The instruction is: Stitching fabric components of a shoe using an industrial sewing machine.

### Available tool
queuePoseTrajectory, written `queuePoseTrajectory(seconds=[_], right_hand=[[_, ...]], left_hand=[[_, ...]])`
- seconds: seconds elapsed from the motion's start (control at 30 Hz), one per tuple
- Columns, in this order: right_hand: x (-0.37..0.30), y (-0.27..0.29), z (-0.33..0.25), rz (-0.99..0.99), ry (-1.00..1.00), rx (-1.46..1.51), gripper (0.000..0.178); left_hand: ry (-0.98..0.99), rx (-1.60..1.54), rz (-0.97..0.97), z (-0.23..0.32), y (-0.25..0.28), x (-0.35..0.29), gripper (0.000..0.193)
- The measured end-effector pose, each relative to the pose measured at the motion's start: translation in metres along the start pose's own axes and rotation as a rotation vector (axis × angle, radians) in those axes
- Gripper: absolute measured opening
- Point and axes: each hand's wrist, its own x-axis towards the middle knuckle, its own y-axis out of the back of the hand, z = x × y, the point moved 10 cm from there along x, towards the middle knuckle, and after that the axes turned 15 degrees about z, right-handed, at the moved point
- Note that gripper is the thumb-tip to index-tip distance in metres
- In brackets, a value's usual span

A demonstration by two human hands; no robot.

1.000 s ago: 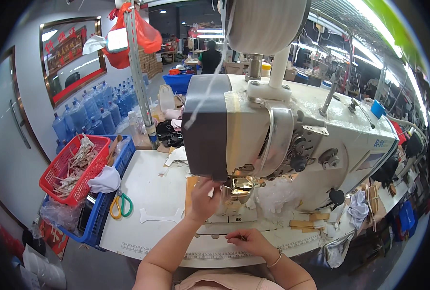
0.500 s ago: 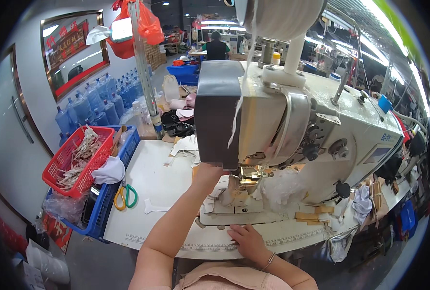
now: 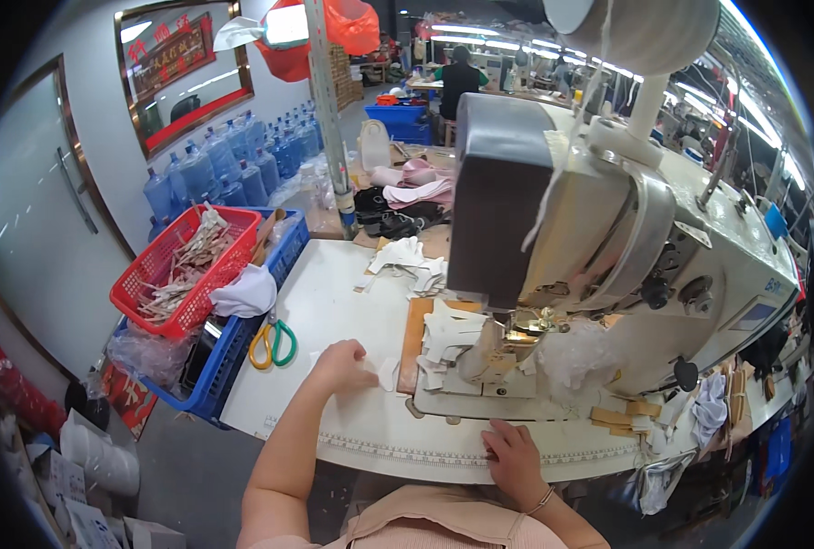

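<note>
My left hand is low over the white table left of the sewing machine. Its fingers are curled together at a thin white cut piece, mostly covered by the hand. Another small white piece lies beside the fingertips. My right hand rests on the table's front edge by the printed ruler strip; its fingers are loosely bent and hold nothing visible. Before me stands the sewing machine, with white cut pieces stacked on a brown board left of its needle area.
Yellow-and-green-handled scissors lie left of my left hand. Beyond them, a red basket of scraps sits on a blue crate. Tan strips and a clump of white thread lie right of the needle. A person sits farther back.
My left hand has come back from beneath the machine head, down and left onto the table. The board with white pieces is now uncovered. My right hand stays at the edge; the view has turned left.
</note>
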Motion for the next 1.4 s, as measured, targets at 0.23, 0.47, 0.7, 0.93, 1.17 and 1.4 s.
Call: queuePoseTrajectory(seconds=[0.23, 0.47, 0.7, 0.93, 1.17, 1.4], right_hand=[[0.021, 0.003, -0.014, 0.040, 0.001, 0.134, 0.034], [0.046, 0.010, 0.006, -0.071, -0.469, 0.608, 0.020], [0.097, 0.013, 0.030, -0.138, -0.568, 0.670, 0.019], [0.109, 0.007, 0.041, -0.052, -0.885, 1.132, 0.016], [0.106, 0.000, 0.043, 0.025, -0.940, 1.165, 0.014], [0.106, 0.006, 0.046, 0.013, -0.825, 1.047, 0.013]], left_hand=[[0.065, -0.231, -0.082, -0.008, -0.015, -0.023, 0.027], [-0.555, -0.538, -0.166, 0.156, -0.003, -0.095, 0.018], [-0.447, -0.864, 0.030, 0.203, 0.011, -0.049, 0.024], [0.085, -1.101, -0.266, 0.203, -0.001, -0.025, 0.028], [-0.088, -0.827, -0.326, 0.202, 0.001, -0.007, 0.028], [-0.275, -0.646, -0.105, 0.215, 0.031, -0.016, 0.028]])
